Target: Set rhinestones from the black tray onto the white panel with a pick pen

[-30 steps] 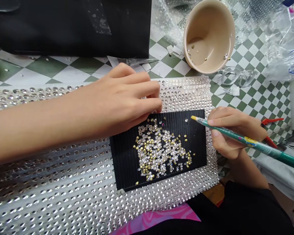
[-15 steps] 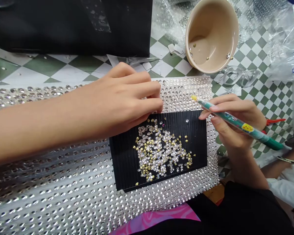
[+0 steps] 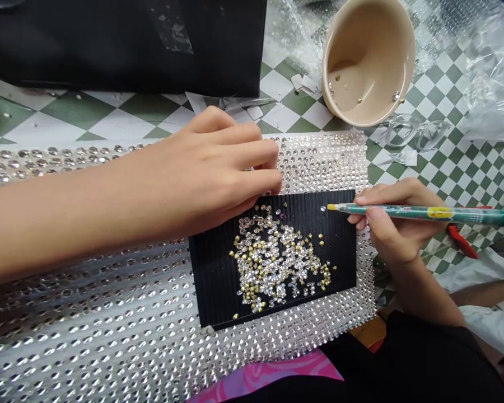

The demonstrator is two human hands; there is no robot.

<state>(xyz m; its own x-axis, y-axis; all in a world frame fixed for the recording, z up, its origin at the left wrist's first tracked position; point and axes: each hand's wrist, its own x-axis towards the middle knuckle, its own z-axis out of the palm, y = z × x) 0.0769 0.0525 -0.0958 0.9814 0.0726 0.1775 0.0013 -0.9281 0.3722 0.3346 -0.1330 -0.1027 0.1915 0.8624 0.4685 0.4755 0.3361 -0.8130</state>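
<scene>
My right hand grips a green wax-tipped picker pencil, held nearly level. Its yellow tip is right beside a single clear rhinestone on a black ridged tray. A heap of loose rhinestones, some showing gold backs, covers the tray's middle. My left hand is closed with curled fingers at the tray's upper edge; its fingertips are hidden, so what they hold cannot be made out. Beneath the tray and my left arm spreads a sheet set with rows of rhinestones.
A beige cup with a few stones inside tilts at the back. A black box stands at back left. Clear plastic wrap and red-handled pliers or scissors lie at right. Another person's arm shows at the right edge.
The picker's tip has come down from above the sheet to beside the lone rhinestone, and the pencil has swung level. My left hand has hardly moved.
</scene>
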